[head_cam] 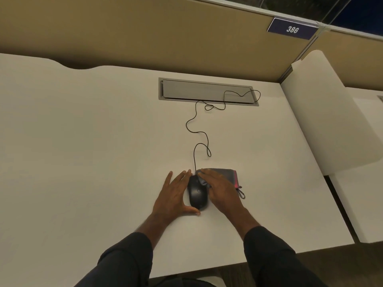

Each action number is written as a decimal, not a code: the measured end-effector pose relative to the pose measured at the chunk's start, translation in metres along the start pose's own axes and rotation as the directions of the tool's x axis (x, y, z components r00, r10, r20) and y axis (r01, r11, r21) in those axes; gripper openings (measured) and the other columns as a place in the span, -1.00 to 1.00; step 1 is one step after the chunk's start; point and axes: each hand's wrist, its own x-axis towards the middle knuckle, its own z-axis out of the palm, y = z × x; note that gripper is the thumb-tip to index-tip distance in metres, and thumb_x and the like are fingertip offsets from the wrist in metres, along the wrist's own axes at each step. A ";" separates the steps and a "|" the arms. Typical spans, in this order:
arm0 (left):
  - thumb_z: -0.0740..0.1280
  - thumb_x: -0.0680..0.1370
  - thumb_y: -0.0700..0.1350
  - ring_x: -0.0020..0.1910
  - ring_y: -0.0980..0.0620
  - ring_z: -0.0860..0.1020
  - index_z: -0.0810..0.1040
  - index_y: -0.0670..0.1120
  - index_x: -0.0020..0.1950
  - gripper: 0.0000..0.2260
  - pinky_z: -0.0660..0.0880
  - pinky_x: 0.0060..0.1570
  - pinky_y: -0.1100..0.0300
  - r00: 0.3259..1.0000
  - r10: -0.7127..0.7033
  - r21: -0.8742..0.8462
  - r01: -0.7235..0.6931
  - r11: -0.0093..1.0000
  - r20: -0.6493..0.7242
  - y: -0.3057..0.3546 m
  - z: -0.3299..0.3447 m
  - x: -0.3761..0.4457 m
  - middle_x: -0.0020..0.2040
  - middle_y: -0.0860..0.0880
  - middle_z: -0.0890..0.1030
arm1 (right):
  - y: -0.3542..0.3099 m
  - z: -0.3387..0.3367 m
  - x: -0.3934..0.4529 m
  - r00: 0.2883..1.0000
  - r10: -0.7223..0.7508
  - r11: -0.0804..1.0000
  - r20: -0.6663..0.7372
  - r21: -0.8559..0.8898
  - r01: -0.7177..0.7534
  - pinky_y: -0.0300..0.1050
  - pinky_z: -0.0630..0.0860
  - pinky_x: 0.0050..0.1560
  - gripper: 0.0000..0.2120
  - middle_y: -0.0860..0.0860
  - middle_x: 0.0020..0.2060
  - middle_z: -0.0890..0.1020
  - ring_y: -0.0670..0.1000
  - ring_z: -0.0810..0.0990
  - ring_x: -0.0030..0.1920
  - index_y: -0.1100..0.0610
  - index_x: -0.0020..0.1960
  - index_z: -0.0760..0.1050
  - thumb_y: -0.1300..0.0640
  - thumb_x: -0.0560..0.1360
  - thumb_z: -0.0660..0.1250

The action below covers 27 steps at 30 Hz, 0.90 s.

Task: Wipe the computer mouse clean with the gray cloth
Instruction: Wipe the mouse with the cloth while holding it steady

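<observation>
Pressing down flat, the straight fingers [204, 172] of the right hand [220, 190] lie on the gray cloth [224, 172], whose near corner drapes over the right front of the computer mouse [198, 194]. The left hand [173, 195] brackets the mouse from the other side, fingers spread wide and straight along its left flank, thumb [191, 210] tucked just behind its rear; it steadies rather than grips. The mouse sits on the white worktop [83, 141], its cable [195, 129] snaking away toward the grommet tray [207, 91]. Judging by this, wiping has barely begun: most of the black shell is uncovered. The next move calls for drawing the cloth across the top while the left hand keeps the mouse from sliding.
</observation>
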 end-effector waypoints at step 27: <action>0.15 0.22 0.65 0.62 0.05 -0.05 -0.19 0.02 0.62 0.19 -0.22 0.57 -0.07 0.999 -0.025 -0.028 0.026 0.999 0.037 0.000 -0.001 0.000 0.65 0.01 0.01 | -0.059 0.040 -0.106 0.941 0.282 0.958 -0.185 -0.004 -0.288 -0.13 0.33 0.29 -0.37 0.23 0.13 0.62 0.20 0.62 0.11 0.34 0.18 0.54 -0.02 0.65 -0.20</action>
